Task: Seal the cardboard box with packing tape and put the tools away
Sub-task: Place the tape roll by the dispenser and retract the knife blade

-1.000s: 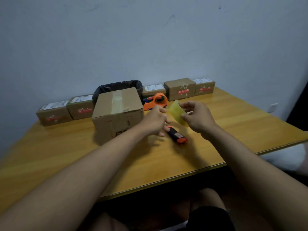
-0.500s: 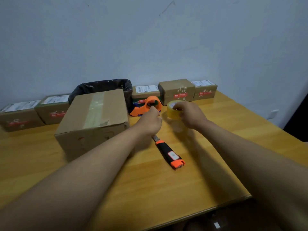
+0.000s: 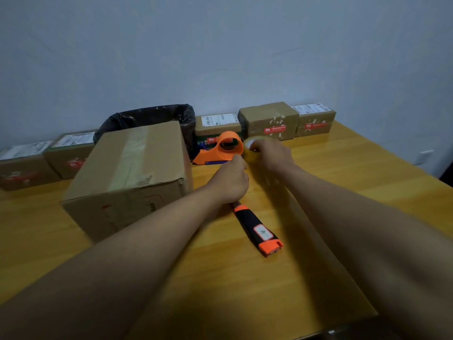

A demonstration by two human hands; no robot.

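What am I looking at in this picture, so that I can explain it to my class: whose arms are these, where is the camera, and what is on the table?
There is no machine here. A person wears a camera on the head, looking forward and down, so the two bare arms are that person's own. On the wooden table stands a large cardboard box with tape along its top. Beside it lie an orange tape dispenser and a black and orange utility knife. The right hand holds a roll of clear packing tape; the left hand pinches at the roll's edge. Small parcels and a black-lined bin line the wall.
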